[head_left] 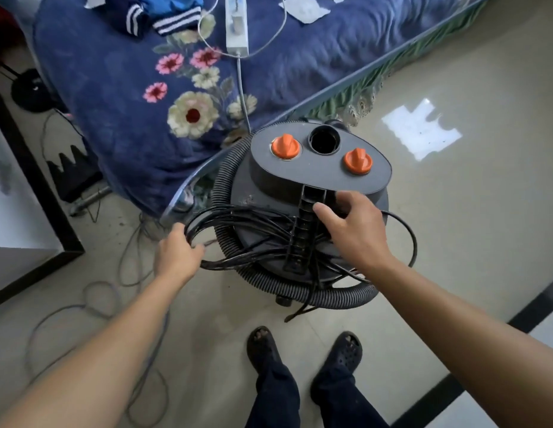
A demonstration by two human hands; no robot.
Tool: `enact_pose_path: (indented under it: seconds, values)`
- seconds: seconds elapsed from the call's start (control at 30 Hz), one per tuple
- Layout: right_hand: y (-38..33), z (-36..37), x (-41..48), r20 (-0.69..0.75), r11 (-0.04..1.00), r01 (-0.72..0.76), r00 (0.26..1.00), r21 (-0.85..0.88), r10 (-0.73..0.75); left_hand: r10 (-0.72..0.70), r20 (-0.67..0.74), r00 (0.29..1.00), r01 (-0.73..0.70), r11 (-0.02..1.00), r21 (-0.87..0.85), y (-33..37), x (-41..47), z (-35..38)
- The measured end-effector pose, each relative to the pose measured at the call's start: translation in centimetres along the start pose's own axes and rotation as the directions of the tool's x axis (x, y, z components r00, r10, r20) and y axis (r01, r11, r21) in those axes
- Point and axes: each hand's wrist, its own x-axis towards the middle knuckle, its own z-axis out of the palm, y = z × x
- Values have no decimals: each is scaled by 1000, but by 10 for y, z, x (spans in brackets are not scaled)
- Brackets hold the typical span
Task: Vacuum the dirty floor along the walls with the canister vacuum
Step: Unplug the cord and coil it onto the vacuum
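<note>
The left hand grips a bunch of black power cord loops. The right hand rests on the canister vacuum with fingers loosely bent, closed on nothing, thumb against the carry handle. The cord lies tangled across the lid, and a corrugated hose coils round the body. Two orange knobs flank an open hose port, dark inside. The vacuum stands against the corner rail of a bed. Bare tiled floor opens to the right; at left, loose cable lies beside a dark-framed panel.
</note>
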Motion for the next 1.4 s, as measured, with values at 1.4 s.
enact_pose_path:
  seconds: [1.4]
  values:
    - [-79,222,-241,615,798,554,722,-237,-318,-582,207,786,517,435,-737,-289,-203,-10]
